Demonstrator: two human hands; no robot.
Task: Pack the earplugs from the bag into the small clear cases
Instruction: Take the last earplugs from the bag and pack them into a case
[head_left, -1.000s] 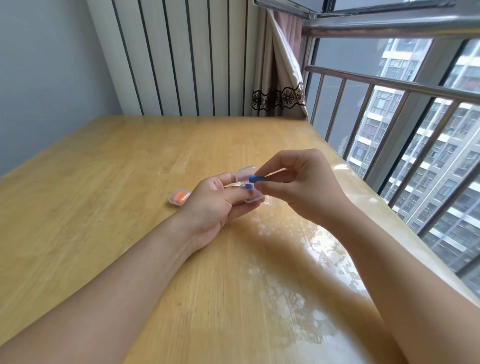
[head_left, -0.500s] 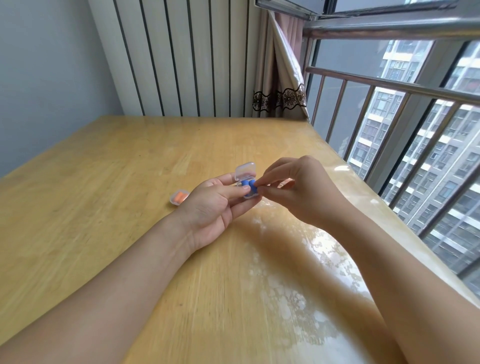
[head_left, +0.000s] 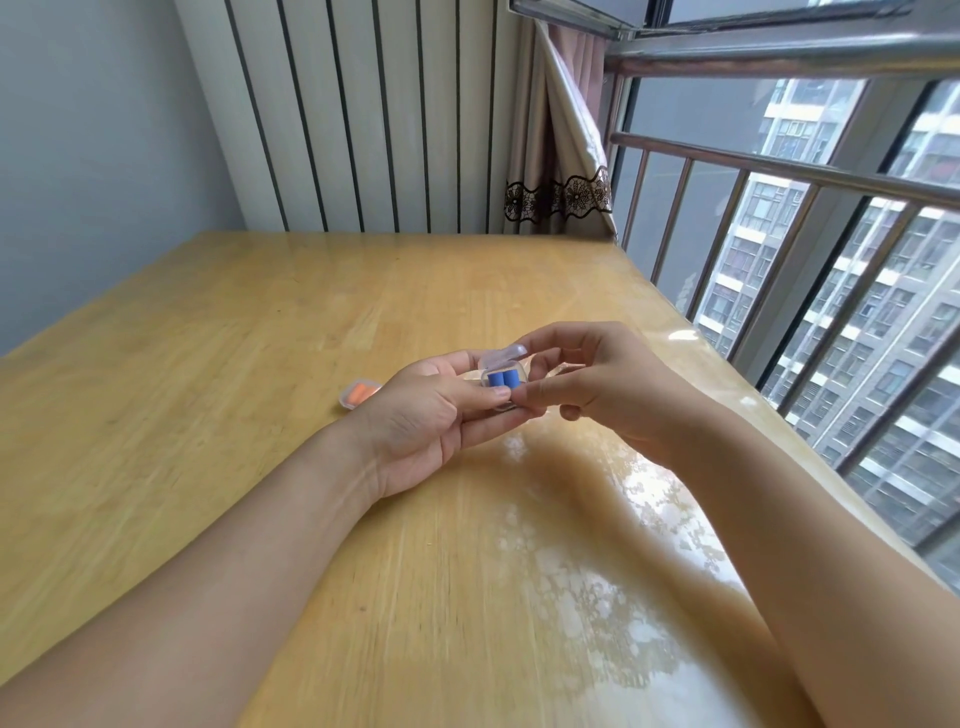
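I see a small clear case (head_left: 503, 378), lid up, two blue earplugs (head_left: 503, 378) inside; my left hand (head_left: 436, 415) grips it, right hand (head_left: 597, 384) pinches its right edge

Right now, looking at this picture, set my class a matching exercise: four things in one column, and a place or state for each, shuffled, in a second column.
Things:
1. blue earplugs
2. orange earplugs
3. clear lid
4. curtain

Places or states:
A. hanging at the window, beyond the table's far edge
B. in the closed case lying on the table
C. flipped up and open
D. side by side in the case that the left hand holds

Pairs: 1-D, 2-B, 3-C, 4-A
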